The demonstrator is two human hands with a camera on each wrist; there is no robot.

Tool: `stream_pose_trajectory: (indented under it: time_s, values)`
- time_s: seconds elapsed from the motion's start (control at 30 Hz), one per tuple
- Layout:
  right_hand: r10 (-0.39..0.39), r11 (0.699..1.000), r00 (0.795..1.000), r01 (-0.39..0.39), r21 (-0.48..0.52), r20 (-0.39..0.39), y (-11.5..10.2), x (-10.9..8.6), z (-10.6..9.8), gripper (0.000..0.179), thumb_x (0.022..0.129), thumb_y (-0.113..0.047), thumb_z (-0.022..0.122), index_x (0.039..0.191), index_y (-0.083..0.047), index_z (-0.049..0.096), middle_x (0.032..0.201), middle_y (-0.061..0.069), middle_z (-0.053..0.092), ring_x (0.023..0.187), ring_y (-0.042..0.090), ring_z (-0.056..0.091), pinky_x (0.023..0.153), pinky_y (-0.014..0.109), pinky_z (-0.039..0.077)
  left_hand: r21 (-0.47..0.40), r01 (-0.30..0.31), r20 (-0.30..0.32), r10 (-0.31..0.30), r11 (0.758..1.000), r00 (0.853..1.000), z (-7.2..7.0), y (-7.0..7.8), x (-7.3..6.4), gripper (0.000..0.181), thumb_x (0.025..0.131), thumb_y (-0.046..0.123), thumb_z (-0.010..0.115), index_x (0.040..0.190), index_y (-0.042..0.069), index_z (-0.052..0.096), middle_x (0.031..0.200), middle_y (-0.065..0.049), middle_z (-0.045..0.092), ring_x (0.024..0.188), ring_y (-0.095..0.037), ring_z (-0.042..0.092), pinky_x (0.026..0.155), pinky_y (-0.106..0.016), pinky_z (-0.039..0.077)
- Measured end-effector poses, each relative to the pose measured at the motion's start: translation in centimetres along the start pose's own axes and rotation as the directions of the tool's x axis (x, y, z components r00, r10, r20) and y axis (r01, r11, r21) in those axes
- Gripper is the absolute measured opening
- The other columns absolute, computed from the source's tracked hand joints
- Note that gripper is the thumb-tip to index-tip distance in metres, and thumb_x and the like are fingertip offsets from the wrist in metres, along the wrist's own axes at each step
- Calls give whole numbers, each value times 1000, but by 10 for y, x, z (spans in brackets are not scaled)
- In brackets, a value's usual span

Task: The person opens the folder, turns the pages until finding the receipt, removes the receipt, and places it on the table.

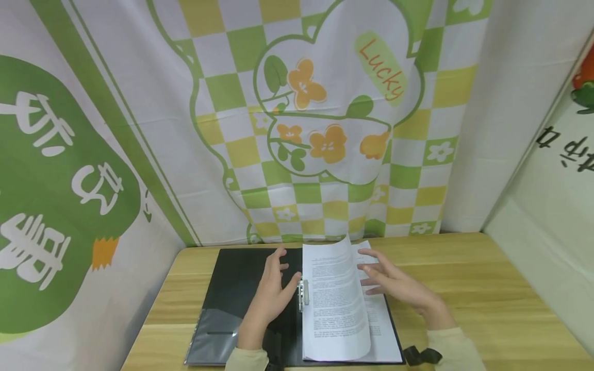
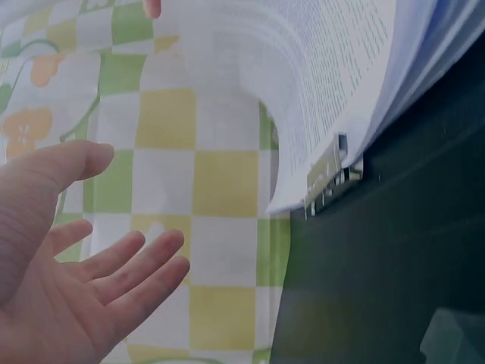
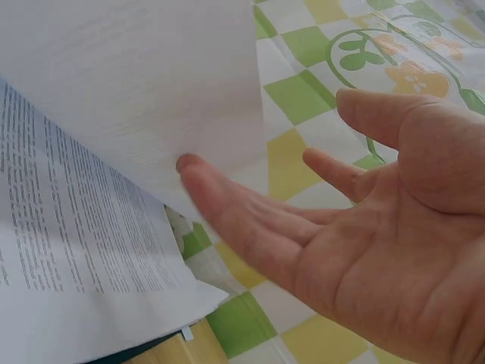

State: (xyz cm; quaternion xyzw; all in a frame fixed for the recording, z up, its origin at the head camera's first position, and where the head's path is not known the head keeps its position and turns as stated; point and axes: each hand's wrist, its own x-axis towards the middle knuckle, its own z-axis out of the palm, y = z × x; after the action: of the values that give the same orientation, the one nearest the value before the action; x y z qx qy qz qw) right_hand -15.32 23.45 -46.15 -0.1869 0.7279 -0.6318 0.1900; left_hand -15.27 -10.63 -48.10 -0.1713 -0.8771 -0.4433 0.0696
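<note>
A black folder (image 1: 260, 278) lies opened flat, with a metal clip (image 1: 303, 294) along its middle. Printed sheets (image 1: 387, 330) are held in the clip over the right half. The top sheet (image 1: 336, 299) is raised and curves up along its right side. My left hand (image 1: 273, 291) hovers over the folder's left cover near the clip, fingers spread and holding nothing. Beside the curved sheet is my right hand (image 1: 401, 283), its fingers loosely extended. In the right wrist view its forefinger (image 3: 227, 208) overlaps the lifted page (image 3: 182, 98); whether it touches cannot be told.
The folder rests on a wooden table (image 1: 468, 288), near its front edge. A clear pocket (image 1: 215, 330) covers the left cover's lower corner. Behind the table hangs a checked cloth (image 1: 297, 196); white printed cloths (image 1: 547, 247) hang at the sides.
</note>
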Motion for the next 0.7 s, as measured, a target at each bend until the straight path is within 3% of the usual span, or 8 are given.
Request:
stream_pose_trajectory:
  time_s: [0.37,0.7]
  values:
    - [-14,999,999,12,51,51,-1,5,6,61,116,-25,42,167,-6,14,159,44,29,131,55,56,103,51,55,-19,-38,108,40,999,993,23,16,2,69,111,51,48,166,16,25,158,-9,41,135,-32,56,107,-54,51]
    - [12,999,999,-14,34,49,0,5,8,60,116,-27,44,166,-7,18,159,44,28,129,57,56,103,55,55,-48,-41,141,48,998,989,30,30,1,65,111,53,46,164,20,30,158,-2,43,132,-25,59,105,-50,53]
